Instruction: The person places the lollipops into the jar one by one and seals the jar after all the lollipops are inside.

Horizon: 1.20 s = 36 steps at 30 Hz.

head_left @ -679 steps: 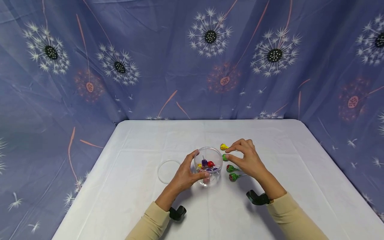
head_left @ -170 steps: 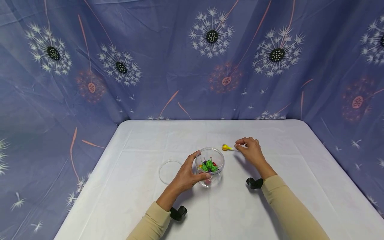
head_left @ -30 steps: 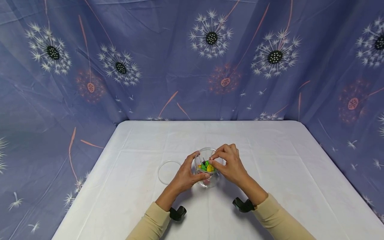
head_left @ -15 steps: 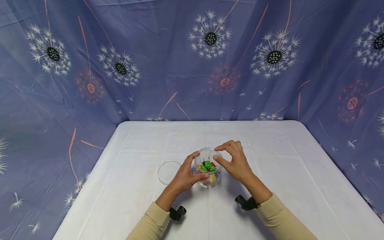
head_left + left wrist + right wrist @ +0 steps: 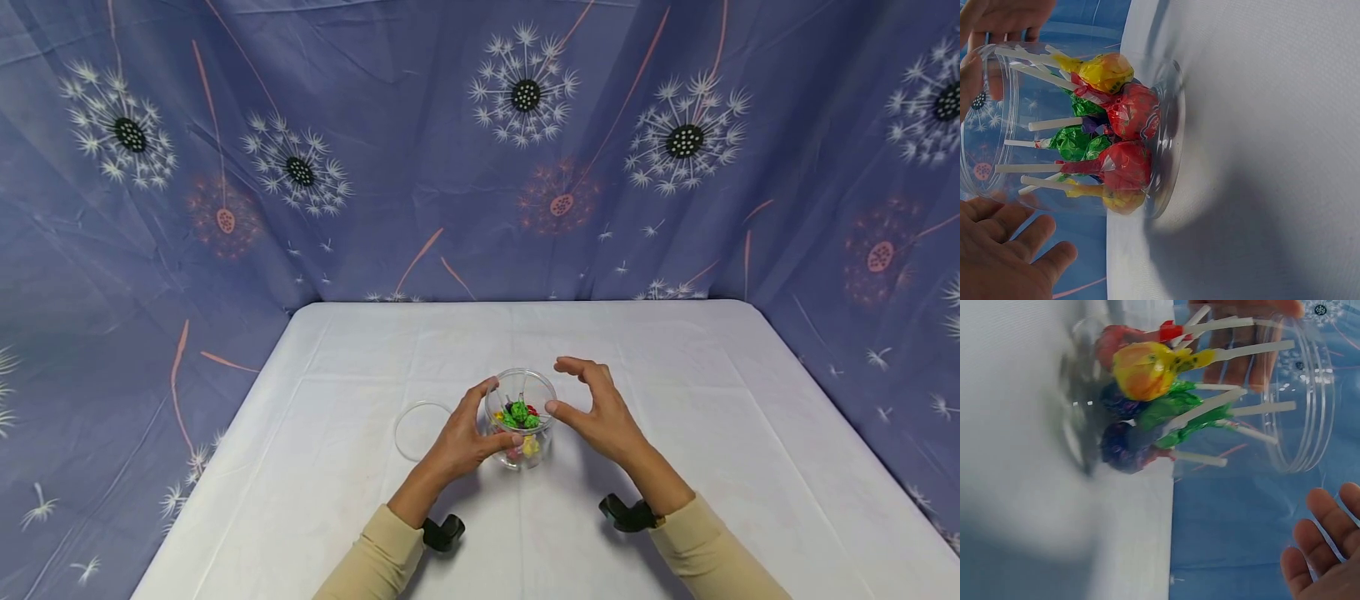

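Observation:
A clear round jar (image 5: 501, 454) stands upright on the table, its top uncovered. My left hand (image 5: 461, 442) grips it from the left side, thumb in front near the rim and fingers behind. Inside are several wrapped lollipops: green (image 5: 519, 412), yellow (image 5: 1144, 370), red (image 5: 1134, 111) and purple (image 5: 1124, 447). Most of their white sticks point upward in the wrist views. To the right of the jar, my right hand (image 5: 600, 410) is held with thumb and fingers spread apart, holding nothing; its thumb tip is close to the rim.
A clear round lid (image 5: 396, 432) lies flat on the table left of the jar, partly behind the left hand. White cloth covers the table (image 5: 337, 483). A blue curtain (image 5: 420, 167) with dandelion prints hangs behind the table and along its sides.
Earlier, green and yellow lollipops lay on the table right of the jar; now they are inside it. My right hand has released the yellow one, spread its fingers and drawn back right.

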Motion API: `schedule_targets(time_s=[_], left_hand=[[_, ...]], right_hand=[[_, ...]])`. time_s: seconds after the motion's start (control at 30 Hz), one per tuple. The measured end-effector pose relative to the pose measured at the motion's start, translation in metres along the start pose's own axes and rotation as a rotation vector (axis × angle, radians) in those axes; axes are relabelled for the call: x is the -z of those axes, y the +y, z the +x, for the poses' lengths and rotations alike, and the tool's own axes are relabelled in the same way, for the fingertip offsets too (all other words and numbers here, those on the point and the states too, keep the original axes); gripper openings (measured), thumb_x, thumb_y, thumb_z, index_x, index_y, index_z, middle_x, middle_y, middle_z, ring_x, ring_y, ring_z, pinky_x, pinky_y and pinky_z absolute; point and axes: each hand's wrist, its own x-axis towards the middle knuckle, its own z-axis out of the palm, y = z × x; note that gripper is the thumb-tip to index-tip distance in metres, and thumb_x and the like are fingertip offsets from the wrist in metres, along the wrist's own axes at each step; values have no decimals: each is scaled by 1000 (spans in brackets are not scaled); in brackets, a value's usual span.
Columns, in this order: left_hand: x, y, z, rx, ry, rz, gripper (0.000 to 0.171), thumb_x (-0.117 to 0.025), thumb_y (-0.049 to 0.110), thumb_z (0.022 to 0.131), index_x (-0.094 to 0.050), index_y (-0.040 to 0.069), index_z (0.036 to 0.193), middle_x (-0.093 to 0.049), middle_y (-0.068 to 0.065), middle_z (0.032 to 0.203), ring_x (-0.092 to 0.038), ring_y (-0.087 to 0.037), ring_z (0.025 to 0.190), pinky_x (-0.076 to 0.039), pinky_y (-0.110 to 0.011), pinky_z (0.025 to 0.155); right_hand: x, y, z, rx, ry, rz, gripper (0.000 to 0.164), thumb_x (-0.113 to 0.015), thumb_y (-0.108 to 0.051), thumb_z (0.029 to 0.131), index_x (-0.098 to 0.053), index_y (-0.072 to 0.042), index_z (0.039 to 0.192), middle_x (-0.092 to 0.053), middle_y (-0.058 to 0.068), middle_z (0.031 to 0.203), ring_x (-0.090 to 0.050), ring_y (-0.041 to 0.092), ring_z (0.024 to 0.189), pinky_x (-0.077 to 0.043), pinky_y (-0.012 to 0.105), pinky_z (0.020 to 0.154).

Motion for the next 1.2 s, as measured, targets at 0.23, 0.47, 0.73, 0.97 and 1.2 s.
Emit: schedule_targets(time_s=[0.23,0.47,0.73,0.97,1.2], left_hand=[[1,0,-1,-16,-1,-10,88,-76,43,76,-29,20,147,-33,-10,151,-29,-31,141,-28,-56,111],[0,-1,0,-18,7,16,88,-77,42,75,-30,21,146,-34,-8,151,-31,-29,141,-29,-54,112],[0,-3,0,-12,9,24,88,-77,44,74,-31,23,146,-34,-6,151,-30,-28,141,-29,-53,112],[0,-4,0,-18,5,24,87,-77,44,75,-31,23,146,-34,-6,151,-30,-29,141,-30,-54,111],[1,-5,0,-32,7,42,86,-76,45,76,-31,24,146,-34,-5,151,-30,-29,141,-30,-54,111]], right_hand=[[-5,14,-9,-76,-123,33,84,-79,-31,75,-33,-20,144,-43,6,141,-34,29,129,-32,59,102],[-15,22,-14,-135,-243,56,100,-83,-34,70,-24,-19,149,-38,10,146,-29,32,138,-26,66,106],[-23,25,-13,-136,-278,94,100,-82,-34,70,-22,-23,149,-36,6,149,-29,37,139,-24,68,106],[-31,33,-10,-80,-275,116,101,-84,-30,69,-22,-23,149,-39,5,148,-35,38,134,-28,64,106],[-36,36,-8,-75,-264,133,101,-84,-33,68,-23,-22,148,-41,7,146,-31,35,138,-23,65,109]])
